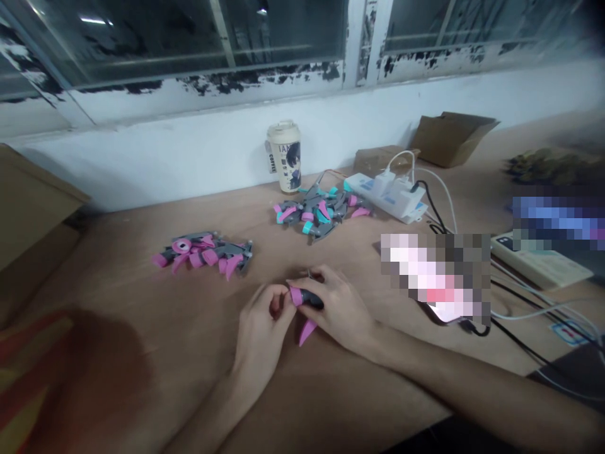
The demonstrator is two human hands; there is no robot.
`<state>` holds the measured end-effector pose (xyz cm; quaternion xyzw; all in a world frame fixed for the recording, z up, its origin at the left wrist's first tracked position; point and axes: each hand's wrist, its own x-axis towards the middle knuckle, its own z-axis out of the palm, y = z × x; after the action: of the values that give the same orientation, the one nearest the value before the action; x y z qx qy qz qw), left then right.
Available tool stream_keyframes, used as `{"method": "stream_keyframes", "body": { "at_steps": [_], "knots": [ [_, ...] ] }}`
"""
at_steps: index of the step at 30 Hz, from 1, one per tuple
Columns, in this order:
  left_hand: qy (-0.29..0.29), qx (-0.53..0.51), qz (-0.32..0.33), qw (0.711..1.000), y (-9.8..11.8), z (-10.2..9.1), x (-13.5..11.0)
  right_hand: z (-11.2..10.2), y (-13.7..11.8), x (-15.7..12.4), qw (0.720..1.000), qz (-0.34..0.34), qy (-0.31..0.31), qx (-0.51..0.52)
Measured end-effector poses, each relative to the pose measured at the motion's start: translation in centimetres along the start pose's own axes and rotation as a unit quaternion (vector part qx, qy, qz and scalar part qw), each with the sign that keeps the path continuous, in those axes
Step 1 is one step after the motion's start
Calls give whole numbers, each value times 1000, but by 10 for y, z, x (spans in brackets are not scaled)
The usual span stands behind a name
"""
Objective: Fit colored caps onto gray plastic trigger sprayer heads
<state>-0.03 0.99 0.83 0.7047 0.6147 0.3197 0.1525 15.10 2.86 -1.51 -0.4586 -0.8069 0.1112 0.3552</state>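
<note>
Both my hands meet at the middle of the wooden table [142,328]. My left hand [262,331] and my right hand [333,309] are closed on one small pink and dark grey clip [305,302], whose pink tip points down between them. A pile of pink and grey clips [205,252] lies to the far left of my hands. A second pile, of teal, pink and grey clips [319,211], lies farther back.
A coffee cup [285,156] stands by the white wall. A white power strip [390,195] with chargers and cables runs to the right. Cardboard boxes [451,137] sit at the back right, and another cardboard box [28,202] at the left edge. A blurred-out device [435,274] lies right of my hands.
</note>
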Motion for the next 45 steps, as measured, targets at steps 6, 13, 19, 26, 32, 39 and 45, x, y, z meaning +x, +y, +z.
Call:
{"method": "stream_keyframes", "body": {
  "at_steps": [6,13,19,26,32,39,45],
  "knots": [
    [4,60,11,998,-1,4,-1,-1,2,3,1000,-15,15,1],
    [14,112,2,994,-5,0,0,1,6,4,999,-5,24,38],
    [6,-59,-62,996,-19,-9,11,-3,10,8,992,39,44,112],
    [-77,-266,-75,958,-11,-7,13,-3,12,11,969,12,16,247],
    [-25,-155,-20,987,-12,-10,9,-2,14,11,959,2,10,282],
    [21,-173,23,984,-21,-1,6,-3,12,11,962,-22,10,271],
    [-22,-160,45,986,-16,-6,7,-5,13,11,972,-45,29,227]
  ]
}}
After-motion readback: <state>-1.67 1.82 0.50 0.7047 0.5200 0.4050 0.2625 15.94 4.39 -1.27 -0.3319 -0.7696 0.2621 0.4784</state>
